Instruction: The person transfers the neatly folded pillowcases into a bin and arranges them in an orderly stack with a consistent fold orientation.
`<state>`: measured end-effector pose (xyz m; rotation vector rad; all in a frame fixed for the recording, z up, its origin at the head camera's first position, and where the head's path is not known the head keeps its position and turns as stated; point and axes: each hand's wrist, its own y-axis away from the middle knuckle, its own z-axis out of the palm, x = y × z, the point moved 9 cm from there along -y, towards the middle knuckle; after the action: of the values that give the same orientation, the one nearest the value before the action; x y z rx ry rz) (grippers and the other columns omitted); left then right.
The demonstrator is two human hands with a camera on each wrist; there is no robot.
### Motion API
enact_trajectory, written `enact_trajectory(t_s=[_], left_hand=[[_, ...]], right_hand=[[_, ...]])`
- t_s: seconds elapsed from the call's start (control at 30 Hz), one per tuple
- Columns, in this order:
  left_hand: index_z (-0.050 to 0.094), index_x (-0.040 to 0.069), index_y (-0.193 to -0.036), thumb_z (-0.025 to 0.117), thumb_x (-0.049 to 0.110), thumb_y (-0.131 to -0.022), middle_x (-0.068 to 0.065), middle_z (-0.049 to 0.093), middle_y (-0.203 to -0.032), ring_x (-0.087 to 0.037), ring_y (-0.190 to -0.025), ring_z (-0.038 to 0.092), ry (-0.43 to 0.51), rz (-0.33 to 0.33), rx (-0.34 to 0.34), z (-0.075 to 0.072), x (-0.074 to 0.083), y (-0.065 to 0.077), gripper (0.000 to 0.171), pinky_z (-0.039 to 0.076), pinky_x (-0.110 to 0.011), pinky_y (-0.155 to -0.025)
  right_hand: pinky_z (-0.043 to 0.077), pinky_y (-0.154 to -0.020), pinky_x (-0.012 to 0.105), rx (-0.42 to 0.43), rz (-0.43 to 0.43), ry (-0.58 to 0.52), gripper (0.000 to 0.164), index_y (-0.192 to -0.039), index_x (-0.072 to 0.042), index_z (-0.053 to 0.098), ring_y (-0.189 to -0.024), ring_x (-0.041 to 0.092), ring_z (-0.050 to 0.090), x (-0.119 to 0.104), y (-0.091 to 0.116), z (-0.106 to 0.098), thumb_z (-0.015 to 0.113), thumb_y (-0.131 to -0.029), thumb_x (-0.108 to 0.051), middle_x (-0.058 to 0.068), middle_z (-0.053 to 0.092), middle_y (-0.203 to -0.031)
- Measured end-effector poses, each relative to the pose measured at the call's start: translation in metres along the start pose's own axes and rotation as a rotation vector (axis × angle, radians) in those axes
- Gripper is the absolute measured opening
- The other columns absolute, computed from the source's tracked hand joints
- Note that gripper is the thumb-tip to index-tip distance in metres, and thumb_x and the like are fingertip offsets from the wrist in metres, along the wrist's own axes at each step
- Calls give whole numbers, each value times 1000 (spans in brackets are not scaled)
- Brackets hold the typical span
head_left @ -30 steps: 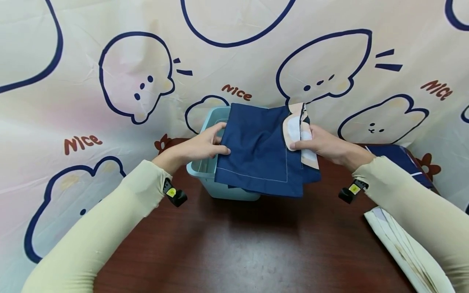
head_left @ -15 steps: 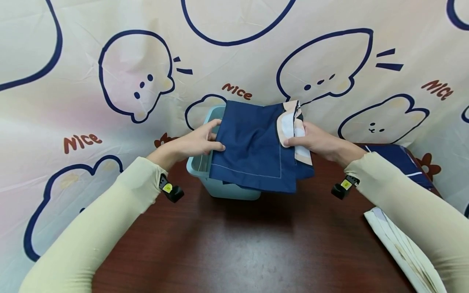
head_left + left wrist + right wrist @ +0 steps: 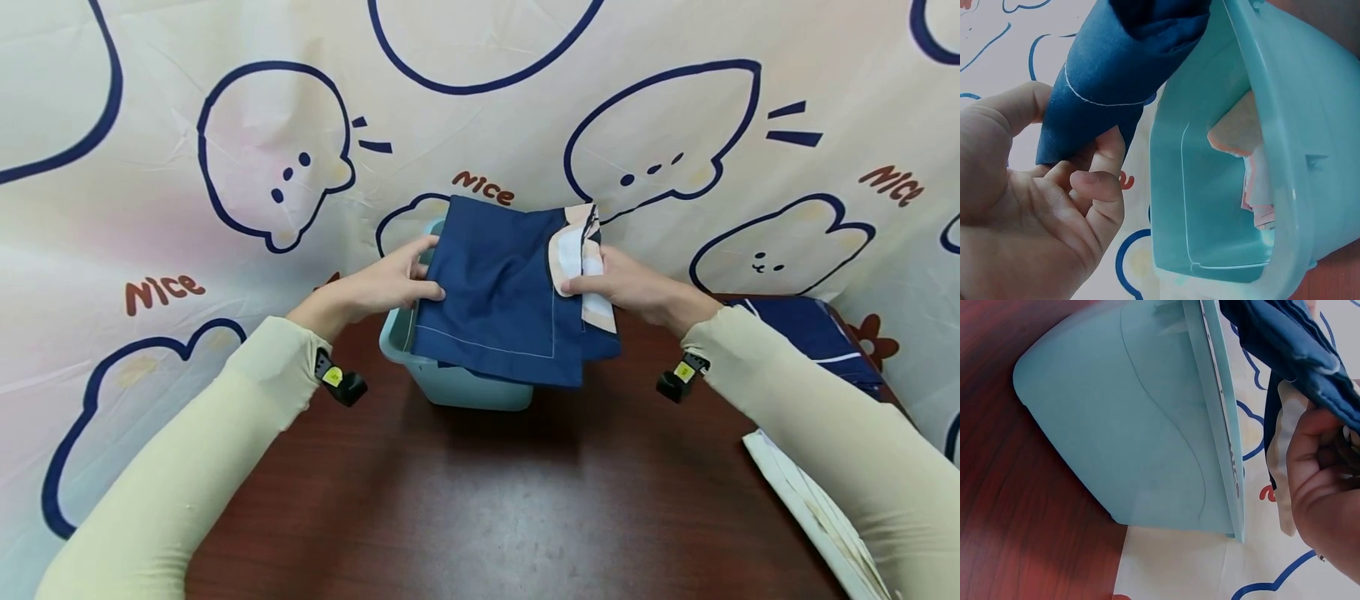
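A folded navy cloth (image 3: 491, 283) with pale stitching and a beige-and-white printed strip on its right side is held above a light blue plastic bin (image 3: 472, 393). My left hand (image 3: 378, 287) pinches the cloth's left edge, thumb on top and fingers underneath, as the left wrist view also shows. At the opposite edge my right hand (image 3: 637, 287) grips the printed strip, its thumb over the top. Inside the bin, the left wrist view reveals folded peach and white pieces (image 3: 1238, 131). From the head view the cloth hides most of the bin's opening.
Another folded navy cloth (image 3: 810, 337) with white lines lies at the back right of the dark wooden table (image 3: 495, 500). A folded off-white cloth (image 3: 813, 508) lies along the right edge, partly under the right forearm. A printed backdrop (image 3: 465, 125) rises behind the bin.
Both hands have shifted left together, carrying the navy cloth left and slightly upward in the head view. The bin stays in place, and the grip looks the same.
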<state>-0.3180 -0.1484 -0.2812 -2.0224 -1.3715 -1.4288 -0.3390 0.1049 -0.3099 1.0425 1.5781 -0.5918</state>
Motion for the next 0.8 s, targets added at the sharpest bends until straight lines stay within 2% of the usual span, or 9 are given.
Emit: enact_trajectory(t_s=[0.17,0.3,0.57,0.7,0.8], left_hand=[[15,18,-159,53,7,-99,-23,52,-149,-36,-126,60,-4,5,17,-7,0,-1,72,52,-45,-100],[19,16,-157,52,5,-99,-24,54,-146,-35,-122,62,-21,15,34,-12,0,-4,68,53,-40,-94],[22,17,-157,53,5,-96,-25,61,-136,-25,-94,63,-78,2,105,-27,-2,-4,69,48,-32,-76],[22,16,-157,52,5,-96,-26,59,-139,-28,-104,66,-77,-2,104,-31,-5,-5,69,53,-34,-83],[21,15,-158,51,5,-96,-27,55,-144,-36,-118,64,-64,-6,98,-32,-8,-7,69,56,-44,-95]], right_hand=[[55,-81,21,6,-6,22,48,-136,-3,41,-92,9,66,-3,-7,4,65,-95,-11,1,64,-110],[54,-80,21,25,-15,26,43,-132,-2,45,-90,8,65,-5,-13,4,65,-94,-10,0,63,-107],[54,-82,20,31,-10,7,44,-134,-2,43,-93,10,63,-7,-26,10,64,-96,-8,3,61,-112],[54,-81,20,30,5,-13,45,-136,-2,42,-95,10,63,-5,-32,14,63,-96,-7,4,60,-114],[54,-82,20,29,9,-17,47,-138,-2,40,-96,12,62,-5,-36,17,63,-97,-7,6,58,-117]])
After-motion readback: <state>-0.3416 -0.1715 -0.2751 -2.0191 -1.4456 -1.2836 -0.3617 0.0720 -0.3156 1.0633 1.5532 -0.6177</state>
